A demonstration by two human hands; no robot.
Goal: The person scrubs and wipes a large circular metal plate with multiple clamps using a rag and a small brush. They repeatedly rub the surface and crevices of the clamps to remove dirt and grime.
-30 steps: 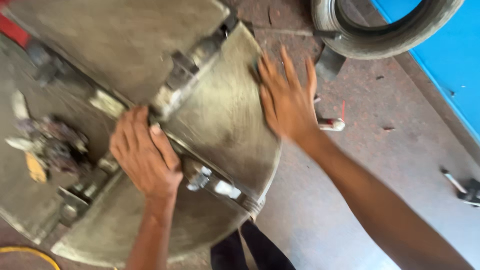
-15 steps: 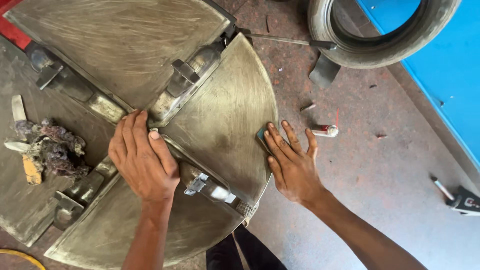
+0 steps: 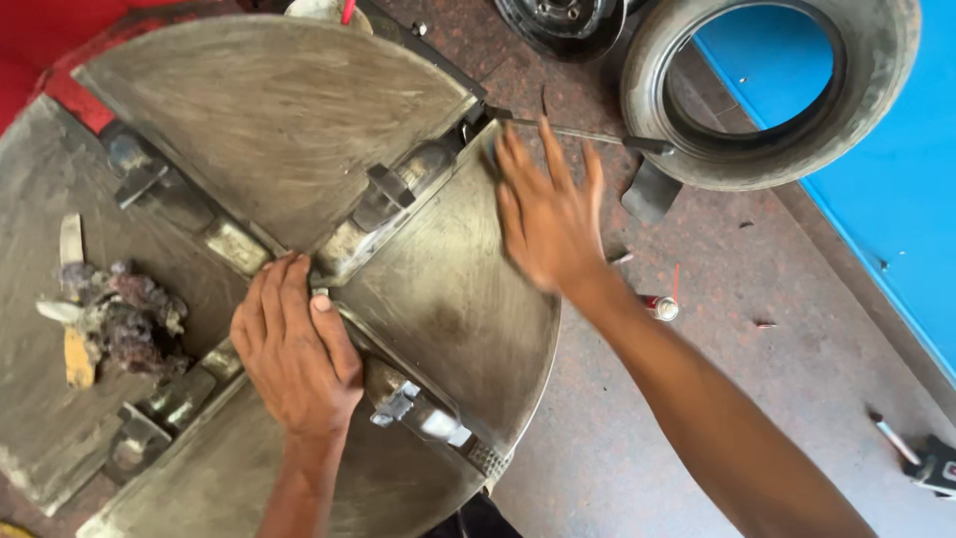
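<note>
A round, scratched metal turntable (image 3: pixel 279 120) split into four wedge plates with clamp jaws (image 3: pixel 393 189) along its slots fills the left of the head view. My left hand (image 3: pixel 294 349) lies flat on the centre, fingers together, holding nothing. My right hand (image 3: pixel 543 214) is blurred and pressed flat on the upper part of the right wedge, fingers spread. A small teal pad sits under its fingers and is almost wholly hidden by the hand.
A dirty rag pile (image 3: pixel 124 314) with a yellow scrap lies on the left wedge. A worn tyre (image 3: pixel 876 90) leans at a blue wall (image 3: pixel 916 219), with a wheel rim (image 3: pixel 563 20) beside it. A small spray can (image 3: pixel 657 304) and a tool (image 3: pixel 931 463) lie on the floor.
My right hand has slid from the lower rim of the right wedge up toward the top of it. The left hand stays on the centre. The camera has shifted slightly.
</note>
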